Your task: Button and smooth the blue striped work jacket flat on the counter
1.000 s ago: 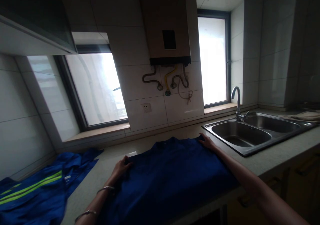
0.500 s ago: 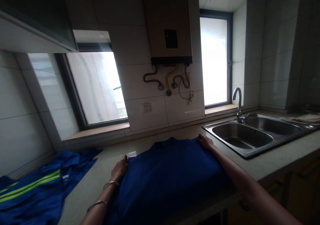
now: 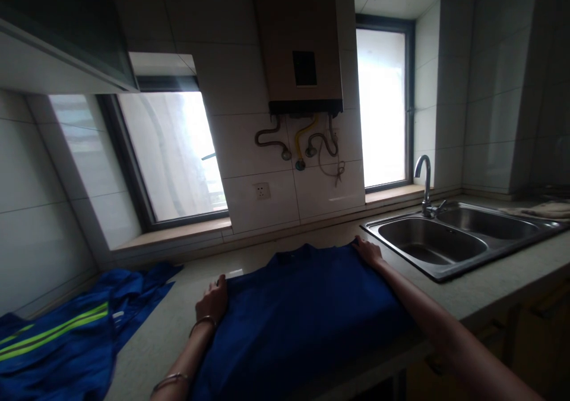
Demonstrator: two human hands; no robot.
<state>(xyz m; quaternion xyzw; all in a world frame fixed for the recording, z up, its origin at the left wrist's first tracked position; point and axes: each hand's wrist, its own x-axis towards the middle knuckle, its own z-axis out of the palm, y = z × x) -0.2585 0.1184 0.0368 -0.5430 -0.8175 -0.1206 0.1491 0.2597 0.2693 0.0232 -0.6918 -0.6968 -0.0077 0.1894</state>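
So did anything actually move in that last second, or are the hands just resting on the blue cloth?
Very little. The left hand slid slightly back along the left edge of the blue garment, its forearm swinging closer to the cloth. The right hand stayed at the far right corner. The garment stayed spread on the counter; the striped garment and sink did not move.

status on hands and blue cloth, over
Left hand on blue garment, left edge; right hand at far corner. Spread flat on counter. Sink beside it.

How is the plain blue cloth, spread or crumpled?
Spread: the blue cloth lies smooth on the counter, left hand and right hand on its edges.
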